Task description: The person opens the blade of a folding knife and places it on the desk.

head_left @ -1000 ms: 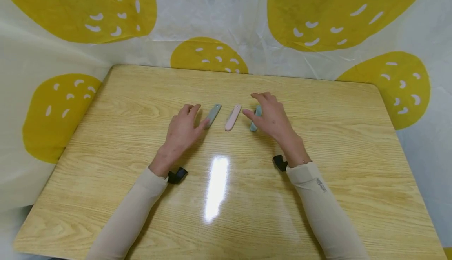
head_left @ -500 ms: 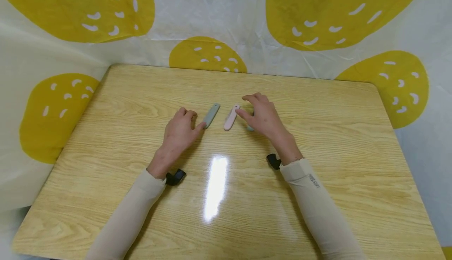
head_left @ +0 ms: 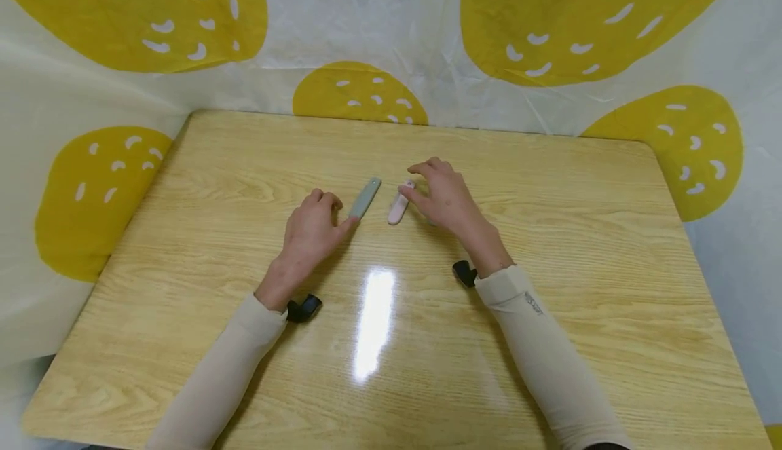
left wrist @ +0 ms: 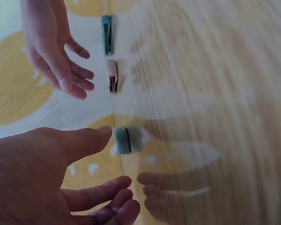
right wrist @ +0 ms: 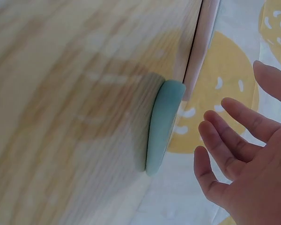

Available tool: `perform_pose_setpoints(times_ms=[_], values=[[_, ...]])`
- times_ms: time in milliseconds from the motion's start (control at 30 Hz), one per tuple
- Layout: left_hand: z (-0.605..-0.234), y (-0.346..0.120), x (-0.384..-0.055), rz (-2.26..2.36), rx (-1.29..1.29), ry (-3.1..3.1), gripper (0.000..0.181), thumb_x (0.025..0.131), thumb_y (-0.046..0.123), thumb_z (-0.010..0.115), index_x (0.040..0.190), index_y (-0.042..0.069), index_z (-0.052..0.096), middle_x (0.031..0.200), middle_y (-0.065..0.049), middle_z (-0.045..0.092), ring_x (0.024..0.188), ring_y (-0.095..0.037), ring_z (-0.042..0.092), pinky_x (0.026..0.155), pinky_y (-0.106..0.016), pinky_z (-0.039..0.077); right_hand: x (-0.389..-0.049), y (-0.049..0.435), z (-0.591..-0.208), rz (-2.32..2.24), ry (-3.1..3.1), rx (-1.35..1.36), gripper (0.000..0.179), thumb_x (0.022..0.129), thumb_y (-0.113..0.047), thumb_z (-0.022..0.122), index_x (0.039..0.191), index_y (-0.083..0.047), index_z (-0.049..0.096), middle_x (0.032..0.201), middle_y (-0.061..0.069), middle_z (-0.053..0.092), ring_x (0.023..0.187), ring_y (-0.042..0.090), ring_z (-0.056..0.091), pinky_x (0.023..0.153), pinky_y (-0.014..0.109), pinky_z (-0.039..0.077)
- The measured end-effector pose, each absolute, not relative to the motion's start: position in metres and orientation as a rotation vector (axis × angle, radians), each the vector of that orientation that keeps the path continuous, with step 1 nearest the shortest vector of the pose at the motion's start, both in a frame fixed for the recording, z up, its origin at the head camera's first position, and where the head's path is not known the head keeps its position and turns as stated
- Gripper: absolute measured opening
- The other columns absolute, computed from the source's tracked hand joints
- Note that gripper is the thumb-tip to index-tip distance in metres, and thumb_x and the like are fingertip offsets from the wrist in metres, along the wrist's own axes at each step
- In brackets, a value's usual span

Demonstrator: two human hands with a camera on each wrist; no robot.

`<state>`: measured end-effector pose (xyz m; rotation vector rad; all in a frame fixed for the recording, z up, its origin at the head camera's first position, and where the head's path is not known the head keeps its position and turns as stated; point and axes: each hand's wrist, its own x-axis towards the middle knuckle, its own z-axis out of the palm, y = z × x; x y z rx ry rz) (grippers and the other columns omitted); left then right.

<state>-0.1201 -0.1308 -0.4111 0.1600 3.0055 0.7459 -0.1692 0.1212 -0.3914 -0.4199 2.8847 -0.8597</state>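
Note:
On the wooden table (head_left: 415, 341) lie slim, rounded pieces, clip-like from the side. A grey-green one (head_left: 365, 199) with a small hole at its far end is nearest my left hand (head_left: 311, 222), whose thumb tip overlaps its near end in the head view. The left wrist view shows thumb and fingers apart, holding nothing. My right hand (head_left: 446, 199) hovers over the pale pink piece (head_left: 399, 209), fingers spread and loosely bent. Beneath that hand, a teal piece (right wrist: 165, 126) is almost hidden in the head view, but shows whole in the right wrist view.
A white cloth with yellow patches (head_left: 360, 94) hangs behind the table's back edge and down its sides. Black wrist cameras (head_left: 304, 307) sit under both wrists. A bright light reflection lies on the tabletop in front of the pieces.
My right hand has moved left, from over the teal piece to over the pink one, covering more of both. My left hand has shifted slightly. The pieces have stayed in place.

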Motion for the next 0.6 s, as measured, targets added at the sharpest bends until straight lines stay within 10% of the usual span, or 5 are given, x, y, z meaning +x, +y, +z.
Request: perform_pose_setpoints(times_ms=[600], values=[[-0.413,-0.132,-0.118,0.718,0.170,3.022,0.038,0.092,0.033,0.082,0.110,0.002,0.069,0.099,-0.013,0.064,0.075,-0.025,0.057,0.064,-0.037,0.049,-0.183,0.103,-0.392,-0.807,2.836,-0.485,0.046,0.104,-0.038,0.064,0.139,-0.007,0.065,0.142,0.014,0.059,0.135,0.036,0.049,0.115,0.058,0.039]])
